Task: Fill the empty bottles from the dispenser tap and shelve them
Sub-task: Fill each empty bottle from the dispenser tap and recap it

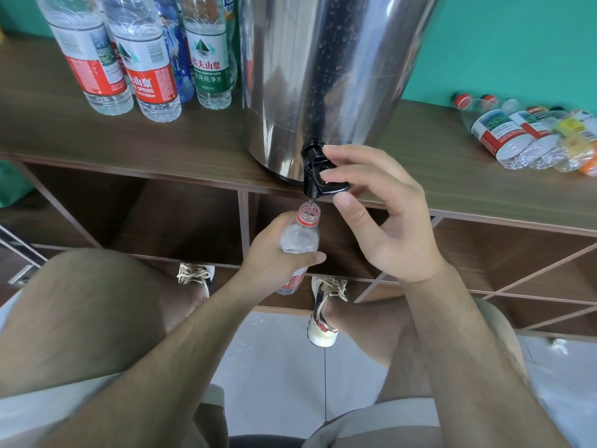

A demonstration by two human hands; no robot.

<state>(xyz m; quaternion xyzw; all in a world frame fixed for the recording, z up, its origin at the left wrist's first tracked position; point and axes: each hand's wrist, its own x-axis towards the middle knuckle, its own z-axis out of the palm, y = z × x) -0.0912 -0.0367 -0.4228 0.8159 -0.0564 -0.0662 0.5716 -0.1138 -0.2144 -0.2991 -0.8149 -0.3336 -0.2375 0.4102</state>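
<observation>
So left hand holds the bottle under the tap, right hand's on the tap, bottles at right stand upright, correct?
No: head view shows the bottles at right lie on their sides. The left hand does hold the bottle under the tap, right hand on the tap.

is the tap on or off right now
On: a thin stream runs from the tap into the bottle; the right hand pinches its lever.

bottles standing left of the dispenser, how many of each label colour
red-label bottles: 2
green-label bottle: 1
blue bottle: 1
half-hidden bottle behind the green-label one, label colour unclear: 1
total: 5 that can be told apart; more may stand hidden behind them
</observation>
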